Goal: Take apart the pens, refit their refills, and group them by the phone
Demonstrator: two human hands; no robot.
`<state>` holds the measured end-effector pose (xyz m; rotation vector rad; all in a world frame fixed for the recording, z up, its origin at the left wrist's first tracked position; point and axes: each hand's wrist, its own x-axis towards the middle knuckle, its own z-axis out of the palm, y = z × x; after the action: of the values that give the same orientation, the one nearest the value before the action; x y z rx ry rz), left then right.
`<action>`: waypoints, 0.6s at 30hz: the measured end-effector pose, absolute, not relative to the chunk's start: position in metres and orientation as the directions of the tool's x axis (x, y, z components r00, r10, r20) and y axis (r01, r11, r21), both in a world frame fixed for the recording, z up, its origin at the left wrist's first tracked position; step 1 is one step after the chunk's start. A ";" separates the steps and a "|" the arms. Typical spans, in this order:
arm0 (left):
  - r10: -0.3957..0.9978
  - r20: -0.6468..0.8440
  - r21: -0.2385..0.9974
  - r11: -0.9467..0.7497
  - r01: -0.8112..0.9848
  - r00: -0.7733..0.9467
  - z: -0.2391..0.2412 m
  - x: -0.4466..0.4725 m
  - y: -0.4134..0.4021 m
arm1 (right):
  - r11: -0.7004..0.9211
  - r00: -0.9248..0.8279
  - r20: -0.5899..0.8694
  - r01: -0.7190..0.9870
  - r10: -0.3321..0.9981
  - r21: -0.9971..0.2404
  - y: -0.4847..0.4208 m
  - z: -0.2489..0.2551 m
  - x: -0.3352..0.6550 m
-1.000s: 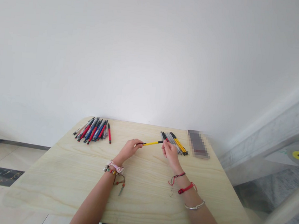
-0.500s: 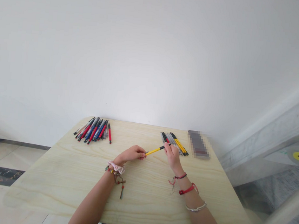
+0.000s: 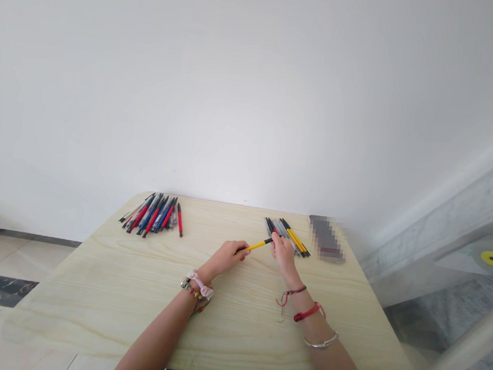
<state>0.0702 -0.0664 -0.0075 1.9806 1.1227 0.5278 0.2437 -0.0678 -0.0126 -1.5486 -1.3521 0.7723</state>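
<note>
Holding a yellow-and-black pen (image 3: 259,244) slantwise below the frame's centre, gripped at its lower end by the left hand (image 3: 227,257), at its upper end by the right hand (image 3: 282,252). Could slip out, if pinched too loosely. Could also scatter the pen group (image 3: 295,236), right of centre, if swinging carelessly.

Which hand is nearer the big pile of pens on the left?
Left. The left hand is to the right of the pen pile, across a gap; the right hand is farther right.
</note>
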 end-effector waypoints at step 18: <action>0.777 -0.169 0.952 -0.031 0.304 0.607 -0.004 0.061 -0.067 | 0.109 -0.006 0.114 0.349 0.993 -0.931 -0.076 0.001 0.242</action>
<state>0.0613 -0.0673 -0.0042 1.6113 0.9205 0.4812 0.2419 -0.0764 0.0014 -1.3815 -1.5054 0.9230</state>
